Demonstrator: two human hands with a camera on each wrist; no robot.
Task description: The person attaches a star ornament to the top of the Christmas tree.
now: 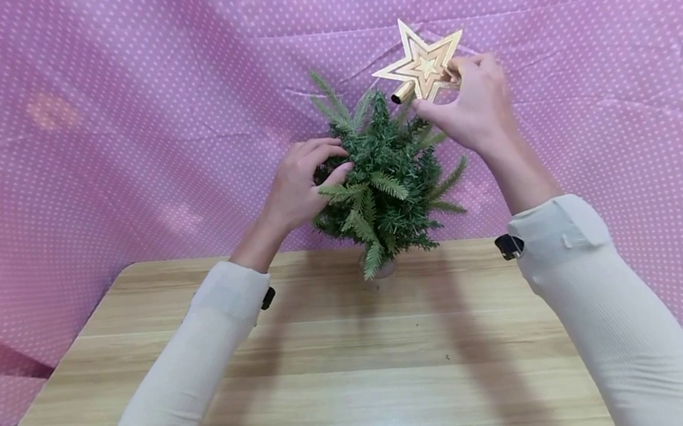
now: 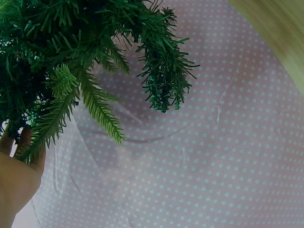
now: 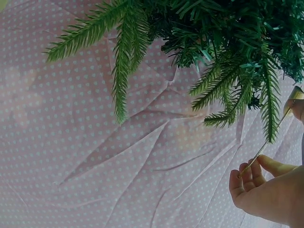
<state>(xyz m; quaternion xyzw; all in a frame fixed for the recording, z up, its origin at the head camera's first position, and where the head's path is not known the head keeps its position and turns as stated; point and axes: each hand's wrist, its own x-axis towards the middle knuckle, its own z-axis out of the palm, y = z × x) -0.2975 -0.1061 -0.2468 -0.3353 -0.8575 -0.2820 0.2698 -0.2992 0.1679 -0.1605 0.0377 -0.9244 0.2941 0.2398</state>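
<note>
A small artificial Christmas tree (image 1: 386,166) stands upright at the far side of the table, dark green with lighter sprigs. My left hand (image 1: 303,182) holds its upper left branches, fingers and thumb curved in among the needles. In the left wrist view, the left hand (image 2: 21,175) is partly hidden by a sprig. To the right of the treetop, my right hand (image 1: 473,102) grips a gold star tree topper (image 1: 424,65) by its right side. The topper's short hollow socket points down and left, beside the top branches. Edge-on, the star (image 3: 266,142) appears as a thin line in the right wrist view.
The wooden table (image 1: 334,380) stretches toward me, with a few tiny dark specks on it. Beneath the branches shows the tree's pale base (image 1: 385,269). A pink cloth (image 1: 149,108) with white dots hangs behind the table and along its left side.
</note>
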